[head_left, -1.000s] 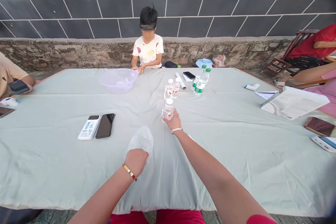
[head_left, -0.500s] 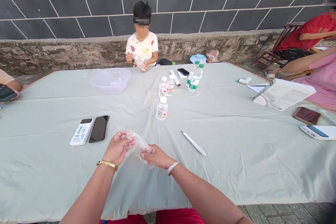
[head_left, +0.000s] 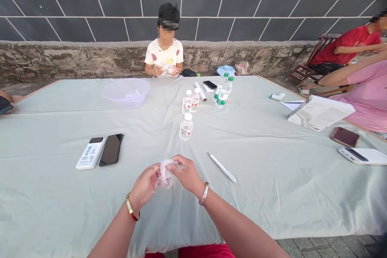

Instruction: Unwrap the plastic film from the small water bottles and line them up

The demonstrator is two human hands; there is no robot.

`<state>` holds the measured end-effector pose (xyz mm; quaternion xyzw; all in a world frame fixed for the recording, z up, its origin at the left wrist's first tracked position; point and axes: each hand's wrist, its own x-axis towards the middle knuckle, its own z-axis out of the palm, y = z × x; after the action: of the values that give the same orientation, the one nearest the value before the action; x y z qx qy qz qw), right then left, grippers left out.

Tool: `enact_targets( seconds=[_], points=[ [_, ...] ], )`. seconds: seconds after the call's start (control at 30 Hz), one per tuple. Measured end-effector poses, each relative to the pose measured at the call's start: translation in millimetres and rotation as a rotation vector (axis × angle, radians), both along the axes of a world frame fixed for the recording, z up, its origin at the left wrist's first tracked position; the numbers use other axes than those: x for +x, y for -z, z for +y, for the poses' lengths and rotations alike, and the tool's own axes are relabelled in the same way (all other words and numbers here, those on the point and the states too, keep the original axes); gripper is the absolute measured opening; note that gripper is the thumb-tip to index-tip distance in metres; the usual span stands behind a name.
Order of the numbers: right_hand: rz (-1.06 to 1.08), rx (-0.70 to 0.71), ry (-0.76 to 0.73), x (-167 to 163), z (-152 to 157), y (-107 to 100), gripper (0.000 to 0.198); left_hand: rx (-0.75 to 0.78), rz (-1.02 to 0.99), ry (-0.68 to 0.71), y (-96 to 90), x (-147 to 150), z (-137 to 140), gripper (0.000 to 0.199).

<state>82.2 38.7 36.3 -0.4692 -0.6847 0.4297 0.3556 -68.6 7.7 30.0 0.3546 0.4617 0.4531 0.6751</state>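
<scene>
Crumpled clear plastic film (head_left: 165, 174), perhaps a thin bag, is bunched up between my two hands above the front of the table. My left hand (head_left: 145, 184) is closed on its left side, fingertips pinching it. From the upper right my right hand (head_left: 188, 172) grips the other end between thumb and fingers. A white pen (head_left: 222, 167) lies to the right of my right hand. Beyond my hands stands a small clear water bottle (head_left: 186, 127) with a white cap, and two similar bottles (head_left: 187, 102) stand behind it.
Left on the cloth-covered table (head_left: 60, 201) lie a white power bank (head_left: 90, 153) and a black phone (head_left: 111, 150). A translucent basin (head_left: 127, 94) and green-capped bottles (head_left: 224, 92) are farther back. A person (head_left: 165, 54) sits opposite; an open white box (head_left: 320, 113) is at right.
The plastic film, stretched between my hands before, is now bunched into a smaller wad. My right hand has moved up and my left hand lower, closer together.
</scene>
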Motion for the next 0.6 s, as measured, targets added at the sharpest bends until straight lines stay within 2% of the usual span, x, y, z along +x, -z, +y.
enact_targets(
  seconds=[0.07, 0.17, 0.2, 0.3, 0.37, 0.47, 0.53, 0.6],
  points=[
    [0.12, -0.096, 0.0, -2.5, 3.6, 6.5, 0.021, -0.01, -0.089, -0.069, 0.1, 4.2, 1.0, 0.03],
    [0.186, -0.148, -0.036, 8.8, 20.0, 20.5, 0.024, 0.014, -0.091, -0.174, 3.5, 5.8, 7.8, 0.025],
    [0.181, -0.151, 0.026, 17.2, 30.4, 25.6, 0.027, 0.014, -0.1, -0.223, 4.8, 4.0, 10.3, 0.023],
    [0.002, -0.127, 0.4, 44.7, 73.4, 42.5, 0.051, 0.008, -0.032, -0.346, 10.4, -7.0, 14.5, 0.014],
    [-0.186, -0.129, 0.518, 53.6, 104.4, 54.7, 0.064, -0.013, 0.085, -0.363, 18.0, -16.0, 13.6, 0.009],
    [-0.341, -0.134, 0.499, 44.1, 144.5, 70.1, 0.057, -0.07, 0.167, -0.34, 34.1, -28.6, 8.8, 0.012],
    [-0.351, -0.117, 0.509, 28.0, 168.9, 75.3, 0.051, -0.145, 0.183, -0.36, 42.7, -35.8, 5.9, 0.025],
    [-0.306, -0.114, 0.515, 10.5, 195.9, 76.3, 0.054, -0.217, 0.242, -0.358, 44.9, -41.3, 5.3, 0.037]
  ],
)
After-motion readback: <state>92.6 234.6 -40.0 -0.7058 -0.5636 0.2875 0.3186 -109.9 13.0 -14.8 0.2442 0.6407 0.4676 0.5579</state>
